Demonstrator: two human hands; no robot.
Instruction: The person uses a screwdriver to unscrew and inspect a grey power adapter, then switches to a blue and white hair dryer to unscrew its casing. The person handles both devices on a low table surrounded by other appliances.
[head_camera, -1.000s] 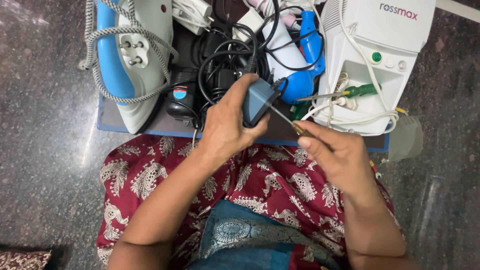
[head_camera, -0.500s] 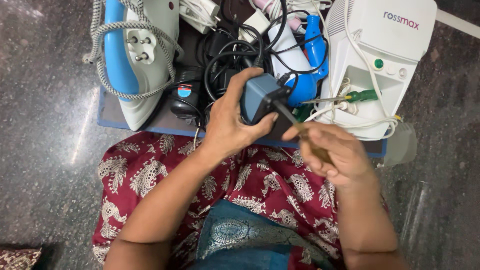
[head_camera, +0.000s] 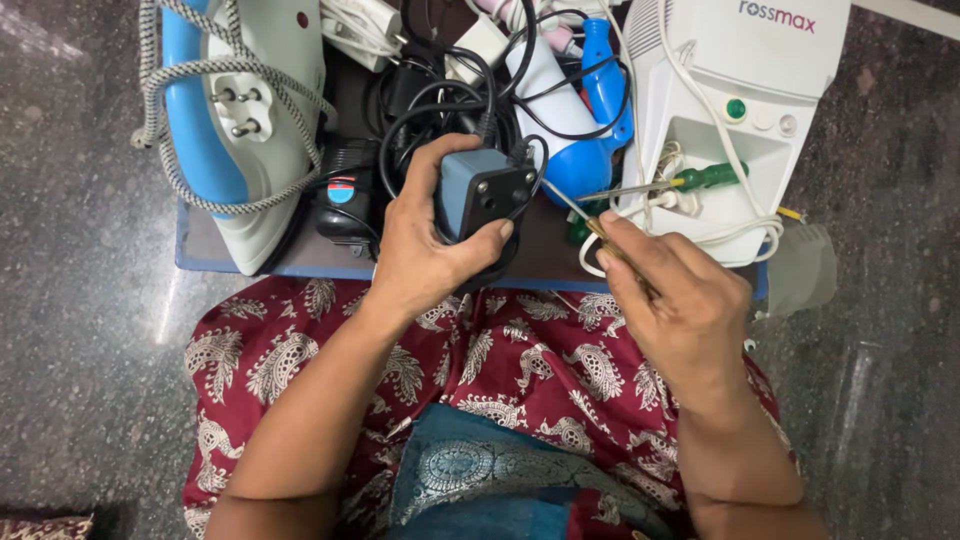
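My left hand (head_camera: 430, 250) grips a small grey-blue power adapter (head_camera: 478, 190) with a black face and black cord, held above my lap at the edge of a flat board. My right hand (head_camera: 680, 300) pinches a thin screwdriver (head_camera: 575, 210) with a yellowish handle; its metal tip points at the adapter's right side and looks close to touching it. Both hands hover over red patterned cloth (head_camera: 520, 370) across my knees.
On the board (head_camera: 250, 262) lie a blue and white clothes iron (head_camera: 240, 120) with a braided cord, a tangle of black cables (head_camera: 420, 90), a blue and white appliance (head_camera: 580, 110), a white medical device (head_camera: 740, 90) and a green-handled screwdriver (head_camera: 700, 180). Dark stone floor surrounds it.
My left hand turned the adapter so its black face shows upward. My right hand shifted the screwdriver slightly while keeping its tip at the adapter.
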